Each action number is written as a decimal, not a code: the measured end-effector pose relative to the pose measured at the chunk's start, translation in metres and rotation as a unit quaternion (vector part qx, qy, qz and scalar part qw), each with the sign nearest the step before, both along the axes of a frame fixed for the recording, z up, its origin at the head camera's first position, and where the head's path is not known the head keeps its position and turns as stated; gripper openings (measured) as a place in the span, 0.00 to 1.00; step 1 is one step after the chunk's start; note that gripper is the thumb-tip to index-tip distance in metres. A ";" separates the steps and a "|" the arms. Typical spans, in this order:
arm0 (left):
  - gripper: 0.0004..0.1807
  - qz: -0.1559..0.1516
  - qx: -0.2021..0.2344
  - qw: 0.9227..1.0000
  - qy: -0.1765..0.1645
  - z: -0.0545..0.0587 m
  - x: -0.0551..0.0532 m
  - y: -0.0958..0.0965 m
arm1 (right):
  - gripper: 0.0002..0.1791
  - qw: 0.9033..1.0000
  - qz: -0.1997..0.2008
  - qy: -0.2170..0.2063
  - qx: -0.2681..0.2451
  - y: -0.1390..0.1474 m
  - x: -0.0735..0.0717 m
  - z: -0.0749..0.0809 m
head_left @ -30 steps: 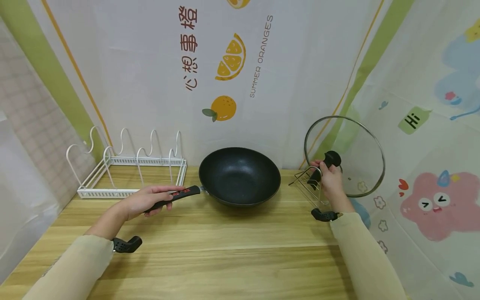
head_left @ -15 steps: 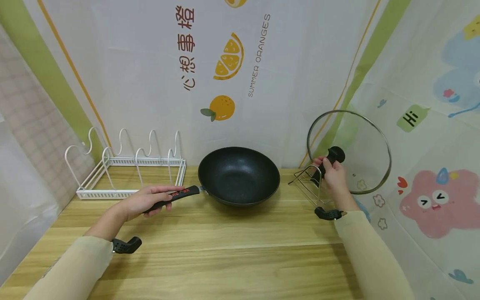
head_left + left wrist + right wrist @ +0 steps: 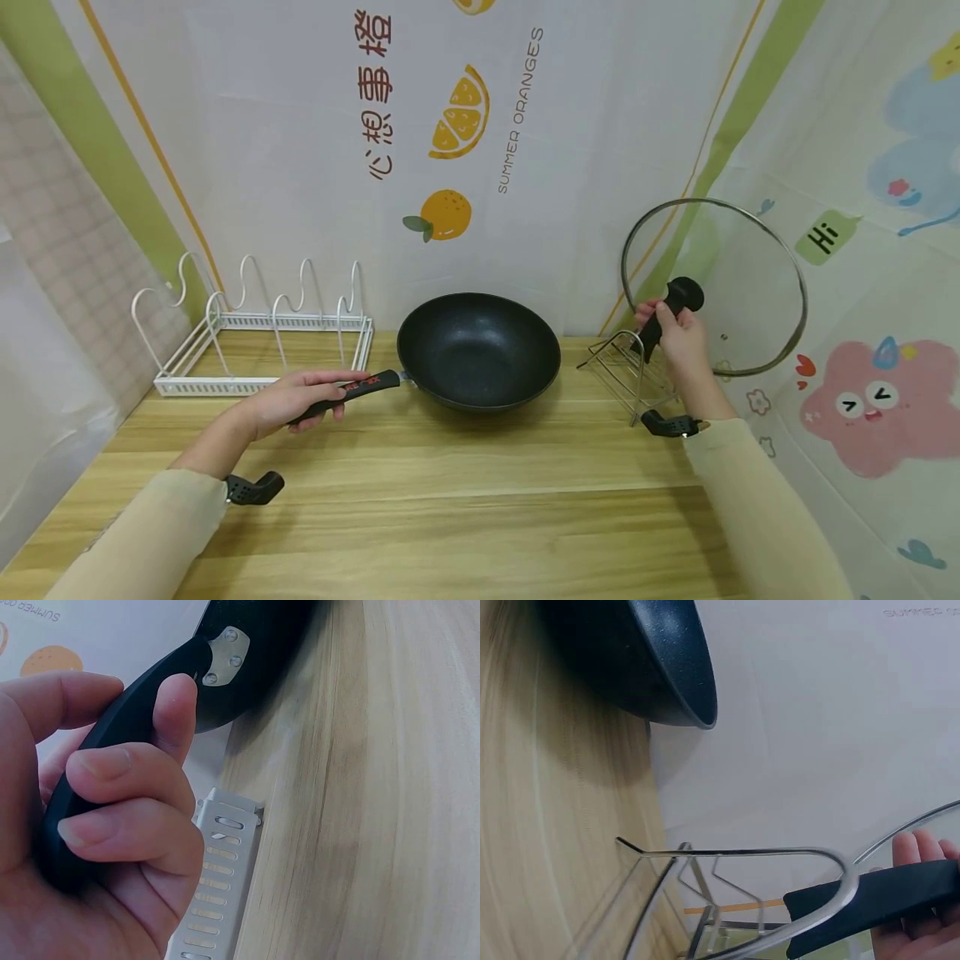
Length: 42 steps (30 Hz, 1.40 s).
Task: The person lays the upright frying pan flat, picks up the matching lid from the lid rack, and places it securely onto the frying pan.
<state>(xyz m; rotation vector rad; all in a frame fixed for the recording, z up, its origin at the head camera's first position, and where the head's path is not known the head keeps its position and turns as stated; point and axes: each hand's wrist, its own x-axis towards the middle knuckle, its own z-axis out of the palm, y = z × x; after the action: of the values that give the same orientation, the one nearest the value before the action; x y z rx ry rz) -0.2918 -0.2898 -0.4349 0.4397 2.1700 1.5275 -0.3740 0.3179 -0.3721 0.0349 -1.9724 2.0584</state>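
Note:
A black wok [image 3: 478, 354] sits on the table at the back, its handle pointing left. My left hand [image 3: 300, 402] grips that black handle [image 3: 112, 742], fingers curled round it in the left wrist view. At the right, my right hand [image 3: 678, 342] holds a glass lid [image 3: 757, 283] upright by its long black handle [image 3: 885, 904]. The lid's metal rim stands above a small wire rack [image 3: 626, 375]. In the right wrist view the handle's lower end is beside the rack's bent wire loop [image 3: 844, 889]; whether they touch I cannot tell.
A white rack [image 3: 255, 386] with curved upright dividers stands at the back left. A printed cloth [image 3: 570, 167] hangs close behind the wok, and another cloth [image 3: 862, 292] rises at the right. The wooden table [image 3: 450, 517] spreads in front.
My right hand has lifted the lid and moved it up and to the right, showing more of the wire rack. The left hand and the wok have stayed put.

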 end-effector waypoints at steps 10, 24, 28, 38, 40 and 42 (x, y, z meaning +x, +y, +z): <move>0.29 0.000 -0.001 1.000 0.001 0.001 -0.001 0.000 | 0.12 0.999 -0.015 0.031 -0.024 -0.003 0.006 0.021; 0.29 -0.006 0.004 1.000 0.008 0.000 0.001 -0.001 | 0.12 0.997 0.013 0.070 -0.015 -0.011 0.020 0.042; 0.29 -0.008 0.004 1.000 0.008 0.000 0.001 -0.001 | 0.14 0.997 0.018 0.075 -0.010 -0.012 0.021 0.044; 0.30 -0.009 0.002 1.000 0.004 0.001 0.000 0.000 | 0.18 0.996 0.016 0.088 0.010 -0.023 0.031 0.057; 0.30 -0.010 0.003 1.000 0.004 0.001 0.000 0.000 | 0.19 0.996 0.019 0.086 0.013 -0.026 0.034 0.060; 0.30 -0.010 0.004 1.000 0.004 0.000 0.000 0.000 | 0.19 0.996 0.024 0.081 0.013 -0.028 0.036 0.063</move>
<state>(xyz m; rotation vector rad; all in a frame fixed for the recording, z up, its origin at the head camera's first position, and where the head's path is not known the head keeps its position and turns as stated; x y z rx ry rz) -0.2920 -0.2900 -0.4344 0.4690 2.1599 1.5273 -0.3377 0.2894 -0.3090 0.2500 -1.9178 1.9903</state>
